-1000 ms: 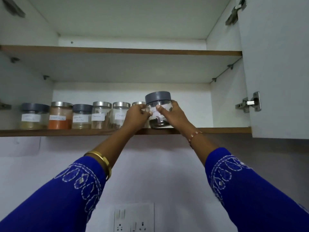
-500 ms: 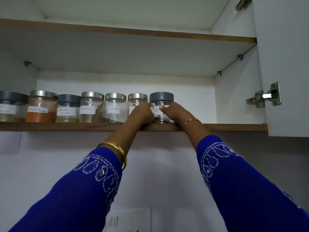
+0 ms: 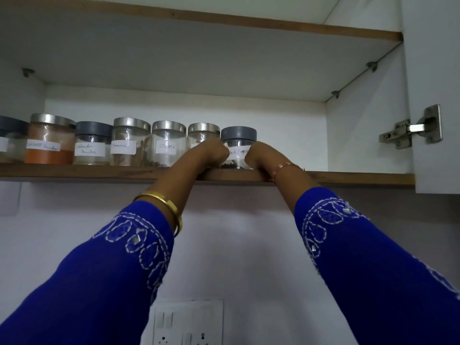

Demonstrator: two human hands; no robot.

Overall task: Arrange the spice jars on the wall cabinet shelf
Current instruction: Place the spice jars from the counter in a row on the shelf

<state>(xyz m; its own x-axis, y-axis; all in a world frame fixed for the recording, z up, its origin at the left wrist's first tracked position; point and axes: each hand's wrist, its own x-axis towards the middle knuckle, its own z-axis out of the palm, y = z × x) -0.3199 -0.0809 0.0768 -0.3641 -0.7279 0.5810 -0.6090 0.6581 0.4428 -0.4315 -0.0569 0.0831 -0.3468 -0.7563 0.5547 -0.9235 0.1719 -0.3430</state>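
Observation:
A glass jar with a grey lid, labelled black pepper [image 3: 238, 148], stands on the wooden shelf [image 3: 99, 172] at the right end of a row of jars. My left hand [image 3: 214, 153] presses its left side and my right hand [image 3: 255, 155] its right side, both wrapped around it. To its left stand a steel-lidded jar [image 3: 202, 133] half hidden by my left hand, the cloves jar [image 3: 168, 145], the cinnamon jar [image 3: 129, 143], the coriander powder jar [image 3: 92, 145], an orange powder jar [image 3: 49, 141] and a grey-lidded jar [image 3: 10, 140] cut off by the frame.
The shelf is bare to the right of the pepper jar up to the cabinet side wall [image 3: 361, 125]. The open door [image 3: 438, 70] with its hinge [image 3: 410, 130] hangs at the right. An upper shelf [image 3: 224, 21] lies overhead. A switch panel [image 3: 189, 322] is on the wall below.
The black pepper jar has gone from lifted in front of the shelf to standing on it, pushed back into line with the row. Both hands stay on it. The view has moved closer.

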